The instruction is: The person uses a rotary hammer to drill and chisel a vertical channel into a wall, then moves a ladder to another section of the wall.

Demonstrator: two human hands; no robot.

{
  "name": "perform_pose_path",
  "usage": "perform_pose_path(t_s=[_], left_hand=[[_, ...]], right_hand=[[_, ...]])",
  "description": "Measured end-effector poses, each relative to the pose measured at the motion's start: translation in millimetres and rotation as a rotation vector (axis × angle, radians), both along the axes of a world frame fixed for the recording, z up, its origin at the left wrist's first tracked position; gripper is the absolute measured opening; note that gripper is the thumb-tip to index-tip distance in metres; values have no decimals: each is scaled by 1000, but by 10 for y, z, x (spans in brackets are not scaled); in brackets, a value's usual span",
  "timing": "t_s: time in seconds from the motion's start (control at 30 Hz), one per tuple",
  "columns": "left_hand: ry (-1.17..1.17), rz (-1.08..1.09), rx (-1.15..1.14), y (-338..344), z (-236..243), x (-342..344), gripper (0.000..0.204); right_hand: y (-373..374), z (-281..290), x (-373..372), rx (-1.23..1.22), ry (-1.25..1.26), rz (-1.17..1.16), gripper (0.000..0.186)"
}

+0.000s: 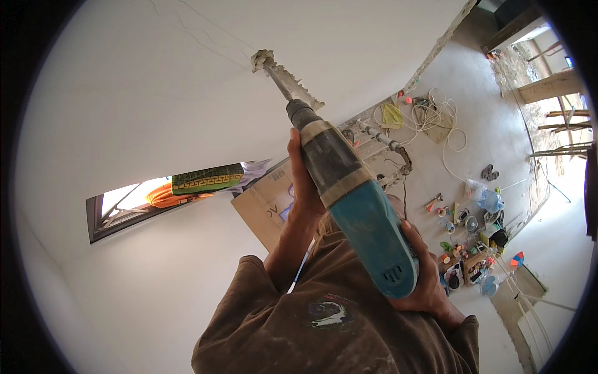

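Left grip (306,190) holds drill (369,234), partly hidden behind it

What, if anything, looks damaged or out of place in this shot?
A ragged gouge breaks the otherwise mostly smooth white wall, with the bit of the power tool at its upper end. Scattered items, including a clear blue jug, also clutter the floor on the right.

Free air around drill chuck (303,115), wall (156,106) at bit's (279,83) tip, left hand (304,184) just behind
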State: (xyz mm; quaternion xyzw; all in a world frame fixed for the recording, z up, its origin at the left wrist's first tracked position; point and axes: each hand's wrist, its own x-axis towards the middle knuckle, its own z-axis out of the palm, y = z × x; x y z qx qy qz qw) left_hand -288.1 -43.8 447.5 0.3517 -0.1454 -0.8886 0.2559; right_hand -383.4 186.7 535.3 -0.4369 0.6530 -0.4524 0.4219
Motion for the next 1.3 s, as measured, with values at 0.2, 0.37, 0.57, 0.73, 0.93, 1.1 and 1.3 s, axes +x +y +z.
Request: perform_pose_path(t_s=[0.2, 0.37, 0.57, 0.73, 0.93, 1.1, 1.3], left_hand=[[14, -16, -68, 100, -59, -3, 73], [-11, 33, -82, -77, -51, -30, 75], [109, -59, -111, -634, -277, -33, 77], [93, -66, 48, -328, -481, -66, 66], [112, -97, 175, 37, -590, -141, 63], [109, -74, 94, -72, -424, -101, 64], [40, 9, -47, -524, -497, -106, 69]], right_hand=[[128, -48, 10, -14, -17, -7, 99], [-66, -87, 13, -40, -30, -37, 91], [-658, -141, -42, -13, -66, -70, 89], [-438, 7, -43, 88, -64, -83, 92], [-174, -147, -97, 163, -81, -130, 95], [-92, -271, -65, 75, 10, -69, 94], [-576, -274, 2, -8, 3, -121, 90]])
